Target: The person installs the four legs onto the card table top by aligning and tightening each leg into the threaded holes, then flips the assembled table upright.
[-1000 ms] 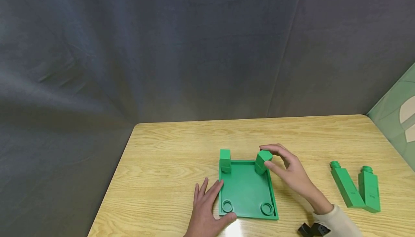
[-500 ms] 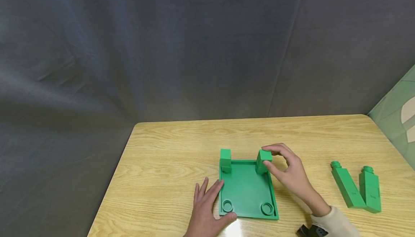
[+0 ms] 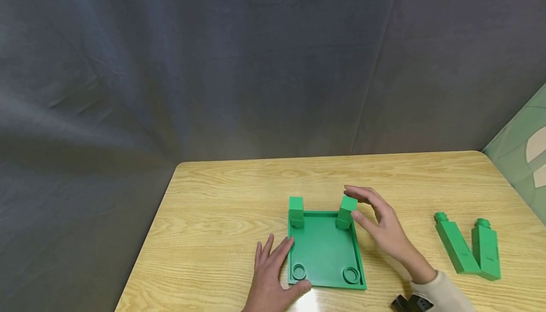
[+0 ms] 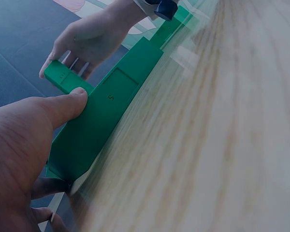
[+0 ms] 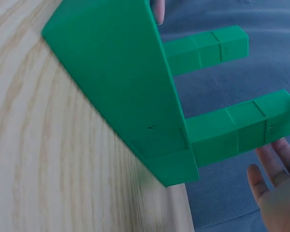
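Observation:
A square green tray [image 3: 326, 250] with a raised rim lies on the table, with ring-shaped sockets at its two near corners. Green square posts stand upright at its far corners, a left post [image 3: 296, 210] and a right post [image 3: 347, 210]. My left hand [image 3: 273, 279] holds the near left corner, thumb along the front rim and fingers at the left side. Around the right post, my right hand [image 3: 384, 229] has its fingers spread loosely. In the right wrist view its thumb [image 5: 256, 181] stands apart from that post.
On the wooden table [image 3: 226, 207], two loose green posts lie at the right, a slanted one [image 3: 457, 248] and a straighter one [image 3: 486, 250], their threaded ends pointing away. A dark curtain [image 3: 273, 65] hangs behind the table's far edge.
The right post has turned and now sits squarer to the tray. My right thumb and fingers have loosened from around it. The left hand and tray have stayed in place.

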Demonstrator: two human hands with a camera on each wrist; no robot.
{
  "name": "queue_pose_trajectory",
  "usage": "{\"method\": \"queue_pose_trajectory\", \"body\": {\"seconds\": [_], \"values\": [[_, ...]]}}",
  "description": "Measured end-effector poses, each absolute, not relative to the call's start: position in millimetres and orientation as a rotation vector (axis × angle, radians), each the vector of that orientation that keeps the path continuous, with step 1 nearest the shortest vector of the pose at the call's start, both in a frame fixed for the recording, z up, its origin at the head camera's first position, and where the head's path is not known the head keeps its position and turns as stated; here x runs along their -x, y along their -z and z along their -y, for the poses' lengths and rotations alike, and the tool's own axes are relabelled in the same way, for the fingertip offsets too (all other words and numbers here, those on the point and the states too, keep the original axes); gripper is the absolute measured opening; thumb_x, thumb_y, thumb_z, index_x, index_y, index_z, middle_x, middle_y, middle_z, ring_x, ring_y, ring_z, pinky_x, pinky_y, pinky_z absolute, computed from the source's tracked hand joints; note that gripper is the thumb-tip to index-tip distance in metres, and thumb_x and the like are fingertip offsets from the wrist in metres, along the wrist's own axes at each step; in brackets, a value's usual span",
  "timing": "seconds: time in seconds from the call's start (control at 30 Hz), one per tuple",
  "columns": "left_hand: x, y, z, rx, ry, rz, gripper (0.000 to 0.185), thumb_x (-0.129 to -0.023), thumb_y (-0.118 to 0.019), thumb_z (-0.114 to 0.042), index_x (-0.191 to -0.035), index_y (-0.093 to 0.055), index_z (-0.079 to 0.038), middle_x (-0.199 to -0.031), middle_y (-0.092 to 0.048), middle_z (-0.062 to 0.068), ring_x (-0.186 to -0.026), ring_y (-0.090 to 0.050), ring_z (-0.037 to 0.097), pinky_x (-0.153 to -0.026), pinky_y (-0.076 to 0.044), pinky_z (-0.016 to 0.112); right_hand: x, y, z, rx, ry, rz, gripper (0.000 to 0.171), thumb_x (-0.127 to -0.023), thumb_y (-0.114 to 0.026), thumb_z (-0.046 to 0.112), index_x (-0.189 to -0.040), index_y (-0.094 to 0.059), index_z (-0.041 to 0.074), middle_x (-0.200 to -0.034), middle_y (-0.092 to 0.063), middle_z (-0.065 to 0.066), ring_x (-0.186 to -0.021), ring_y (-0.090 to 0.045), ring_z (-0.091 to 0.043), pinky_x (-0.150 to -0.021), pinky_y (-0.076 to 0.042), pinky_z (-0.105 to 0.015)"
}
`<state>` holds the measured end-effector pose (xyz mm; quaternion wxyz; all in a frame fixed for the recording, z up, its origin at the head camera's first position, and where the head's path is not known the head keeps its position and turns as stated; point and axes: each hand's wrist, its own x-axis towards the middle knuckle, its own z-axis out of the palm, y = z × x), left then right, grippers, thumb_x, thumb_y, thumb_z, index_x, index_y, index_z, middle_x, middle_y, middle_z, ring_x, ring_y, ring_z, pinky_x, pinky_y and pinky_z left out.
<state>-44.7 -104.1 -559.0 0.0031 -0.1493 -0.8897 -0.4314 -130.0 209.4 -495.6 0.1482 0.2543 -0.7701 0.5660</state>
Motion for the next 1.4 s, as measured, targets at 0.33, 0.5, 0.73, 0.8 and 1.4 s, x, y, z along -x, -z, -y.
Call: {"method": "queue_pose_trajectory", "body": {"seconds": [0.33, 0.5, 0.73, 0.8, 1.4], "values": [[45, 559, 104, 0.467, 1.321, 2.789, 0.092, -0.092, -0.083, -0.067, -0.17, -0.049, -0.031, -0.166, -0.057, -0.002, -0.165, -0.031, 0.047, -0.13, 0.016, 0.019, 130, 496, -212, -0.851, -1.832, 2.219, 0.05, -0.111, -0.045, -0.015, -0.159, -0.053, -0.006, -0.153, -0.066, -0.012, -0.144, -0.059, -0.009, -0.117, -0.046, -0.017], [44, 559, 103, 0.462, 1.324, 2.799, 0.092, -0.092, -0.083, -0.066, -0.169, -0.049, -0.031, -0.166, -0.058, -0.001, -0.165, -0.03, 0.047, -0.13, 0.016, 0.018, 129, 494, -210, -0.82, -1.779, 2.215, 0.049, -0.107, -0.052, -0.017, -0.155, -0.057, -0.006, -0.146, -0.069, -0.004, -0.138, -0.061, -0.008, -0.117, -0.043, -0.016], [45, 557, 104, 0.43, 1.403, 2.833, 0.092, -0.092, -0.084, -0.064, -0.17, -0.047, -0.033, -0.168, -0.055, 0.001, -0.167, -0.026, 0.047, -0.134, 0.014, 0.03, 129, 497, -207, -0.711, -1.715, 2.225, 0.046, -0.1, -0.065, -0.02, -0.144, -0.063, -0.006, -0.141, -0.067, 0.005, -0.131, -0.06, -0.005, -0.113, -0.045, -0.015], [46, 557, 104, 0.419, 1.447, 2.841, 0.092, -0.092, -0.084, -0.063, -0.17, -0.046, -0.034, -0.169, -0.053, 0.003, -0.167, -0.022, 0.048, -0.136, 0.01, 0.045, 129, 499, -205, -0.676, -1.702, 2.214, 0.044, -0.098, -0.068, -0.02, -0.14, -0.063, -0.008, -0.138, -0.068, 0.002, -0.126, -0.062, -0.006, -0.11, -0.047, -0.015], [46, 557, 104, 0.409, 1.481, 2.845, 0.09, -0.093, -0.084, -0.062, -0.171, -0.046, -0.034, -0.17, -0.052, 0.004, -0.168, -0.02, 0.048, -0.134, 0.002, 0.067, 125, 500, -190, -0.423, -1.628, 2.142, 0.044, -0.088, -0.08, -0.021, -0.127, -0.07, -0.002, -0.122, -0.07, 0.004, -0.103, -0.065, -0.009, -0.094, -0.053, -0.014]]}}
